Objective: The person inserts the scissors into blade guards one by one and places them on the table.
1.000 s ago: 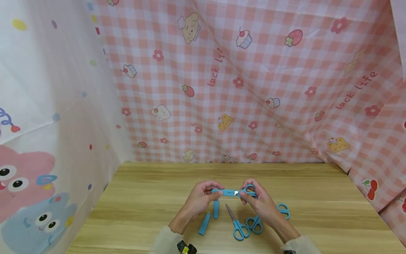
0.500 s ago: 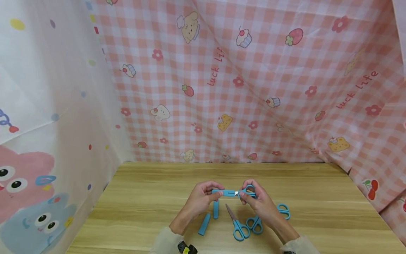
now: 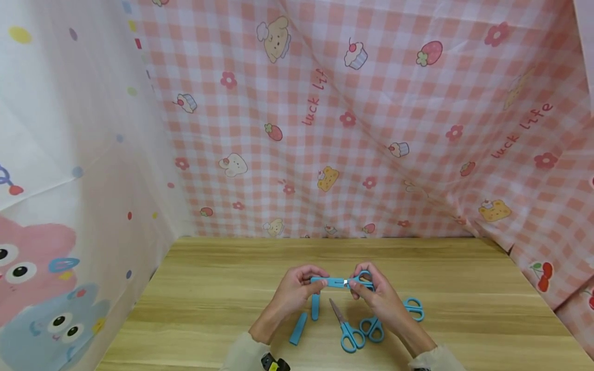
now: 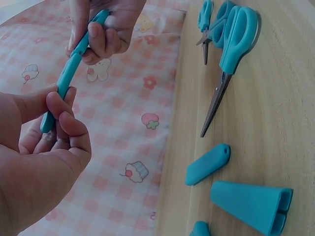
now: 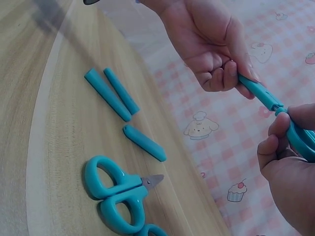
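My left hand (image 3: 297, 284) pinches a blue blade cover (image 3: 333, 282) between thumb and fingers. My right hand (image 3: 378, 291) holds a pair of blue-handled scissors (image 3: 365, 278) by the handles. Their blades sit mostly inside the cover, with a short strip of metal showing between cover and handles in the head view. Both hands are raised in front of the body, with cover and scissors in one line. In the left wrist view the cover (image 4: 67, 78) slants up from the left fingers to the right hand (image 4: 106, 29).
Uncovered scissors (image 3: 351, 336) lie below the hands, beside a second pair (image 3: 373, 329) and a third pair (image 3: 414, 308) partly behind the right forearm. Loose blue covers lie to the left: one upright-lying cover (image 3: 315, 307), one slanted cover (image 3: 298, 329), and another small cover (image 5: 144, 142).
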Demonstrator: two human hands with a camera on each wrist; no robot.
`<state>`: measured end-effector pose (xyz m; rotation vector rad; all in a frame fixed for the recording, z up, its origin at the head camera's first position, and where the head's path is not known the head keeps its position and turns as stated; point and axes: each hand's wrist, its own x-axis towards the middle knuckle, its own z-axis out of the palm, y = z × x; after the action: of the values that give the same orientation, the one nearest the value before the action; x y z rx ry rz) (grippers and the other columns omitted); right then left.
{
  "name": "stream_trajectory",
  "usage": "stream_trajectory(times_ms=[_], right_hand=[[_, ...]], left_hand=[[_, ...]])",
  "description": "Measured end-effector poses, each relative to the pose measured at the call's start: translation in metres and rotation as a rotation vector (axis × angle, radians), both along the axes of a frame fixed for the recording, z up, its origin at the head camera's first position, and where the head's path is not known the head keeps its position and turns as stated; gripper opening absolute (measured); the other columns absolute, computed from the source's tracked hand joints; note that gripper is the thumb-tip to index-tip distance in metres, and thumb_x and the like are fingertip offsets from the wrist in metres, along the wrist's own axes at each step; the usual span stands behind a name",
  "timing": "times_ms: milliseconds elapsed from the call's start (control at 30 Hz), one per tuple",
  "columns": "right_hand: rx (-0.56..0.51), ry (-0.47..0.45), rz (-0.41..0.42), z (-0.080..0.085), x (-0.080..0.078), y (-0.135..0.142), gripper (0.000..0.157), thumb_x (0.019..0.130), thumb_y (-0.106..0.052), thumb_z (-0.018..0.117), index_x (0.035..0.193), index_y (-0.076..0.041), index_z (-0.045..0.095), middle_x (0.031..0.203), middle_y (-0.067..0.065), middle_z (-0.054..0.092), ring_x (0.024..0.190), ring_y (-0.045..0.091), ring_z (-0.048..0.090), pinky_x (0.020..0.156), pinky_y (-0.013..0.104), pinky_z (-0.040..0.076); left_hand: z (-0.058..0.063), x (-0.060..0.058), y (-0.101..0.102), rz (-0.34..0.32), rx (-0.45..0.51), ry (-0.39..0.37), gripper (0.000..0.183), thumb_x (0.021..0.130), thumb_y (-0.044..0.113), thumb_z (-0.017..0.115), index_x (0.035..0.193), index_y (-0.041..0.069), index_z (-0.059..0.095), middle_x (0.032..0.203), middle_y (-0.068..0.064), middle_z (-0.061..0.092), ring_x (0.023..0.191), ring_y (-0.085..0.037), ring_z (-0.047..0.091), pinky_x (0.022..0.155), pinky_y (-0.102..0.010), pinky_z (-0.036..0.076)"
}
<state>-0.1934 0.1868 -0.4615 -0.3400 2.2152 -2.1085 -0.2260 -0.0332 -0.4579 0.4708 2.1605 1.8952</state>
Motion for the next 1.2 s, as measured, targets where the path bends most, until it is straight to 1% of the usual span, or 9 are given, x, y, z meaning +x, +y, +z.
stream_trajectory(times_ms=[167,400,667,800,967,1033,1200], right_hand=[[-0.007,-0.012,-0.004,-0.0004,-0.0002,-0.0009,0.021,0.101,-0.014,0.057,0.112,-0.001,0.045,0.096,0.009,0.054,0.078,0.016,0.055,0.075,0.029,0.048],[-0.025,-0.043,-0.012,-0.0008,-0.0002,-0.002,0.019,0.101,-0.013,0.057,0.112,-0.002,0.045,0.1,0.01,0.053,0.081,0.018,0.055,0.076,0.028,0.049],[-0.05,-0.02,-0.001,-0.0029,-0.0002,-0.003,0.022,0.1,-0.012,0.058,0.112,0.001,0.044,0.097,0.008,0.053,0.079,0.015,0.055,0.075,0.028,0.049],[-0.056,-0.012,0.001,-0.0033,-0.0002,-0.0033,0.022,0.1,-0.011,0.058,0.112,0.001,0.044,0.096,0.007,0.052,0.078,0.014,0.054,0.074,0.027,0.049],[-0.051,-0.023,-0.017,-0.0032,-0.0001,-0.0035,0.018,0.1,-0.01,0.058,0.109,-0.001,0.045,0.095,0.008,0.053,0.078,0.016,0.055,0.074,0.028,0.049],[-0.048,-0.03,-0.022,-0.0031,0.0002,-0.0035,0.019,0.1,-0.01,0.058,0.109,0.0,0.045,0.095,0.009,0.053,0.078,0.016,0.055,0.074,0.028,0.049],[-0.043,-0.039,-0.015,-0.0029,0.0011,-0.0028,0.026,0.1,-0.012,0.058,0.112,0.004,0.042,0.097,0.009,0.053,0.079,0.017,0.054,0.075,0.031,0.049]], left_hand=[[-0.0004,-0.0001,0.0001,0.006,-0.005,0.008,0.01,0.092,0.01,0.069,0.102,0.007,0.071,0.085,-0.001,0.07,0.072,-0.019,0.058,0.063,-0.023,0.044],[-0.0002,0.0008,-0.0004,0.001,0.001,0.01,0.011,0.093,0.009,0.068,0.103,0.006,0.071,0.085,0.0,0.07,0.069,-0.012,0.057,0.063,-0.024,0.043],[-0.0016,0.0002,-0.0004,0.003,0.011,0.011,0.011,0.092,0.01,0.069,0.102,0.006,0.071,0.084,0.0,0.07,0.071,-0.017,0.058,0.062,-0.022,0.043],[-0.0005,0.0007,-0.0001,0.002,0.019,0.011,0.013,0.092,0.01,0.069,0.103,0.004,0.07,0.085,-0.001,0.071,0.071,-0.015,0.058,0.061,-0.021,0.042],[0.0002,0.0014,0.0004,0.006,0.025,0.01,0.014,0.092,0.009,0.069,0.103,0.002,0.07,0.085,-0.004,0.071,0.07,-0.015,0.058,0.058,-0.02,0.041],[-0.0005,0.0012,0.0006,0.008,0.02,0.006,0.012,0.091,0.009,0.07,0.102,0.003,0.071,0.084,-0.004,0.071,0.069,-0.014,0.058,0.057,-0.019,0.04],[-0.0026,0.0001,0.0008,0.01,0.019,0.002,0.01,0.091,0.009,0.07,0.1,0.006,0.072,0.084,-0.002,0.072,0.07,-0.017,0.059,0.057,-0.019,0.04]])
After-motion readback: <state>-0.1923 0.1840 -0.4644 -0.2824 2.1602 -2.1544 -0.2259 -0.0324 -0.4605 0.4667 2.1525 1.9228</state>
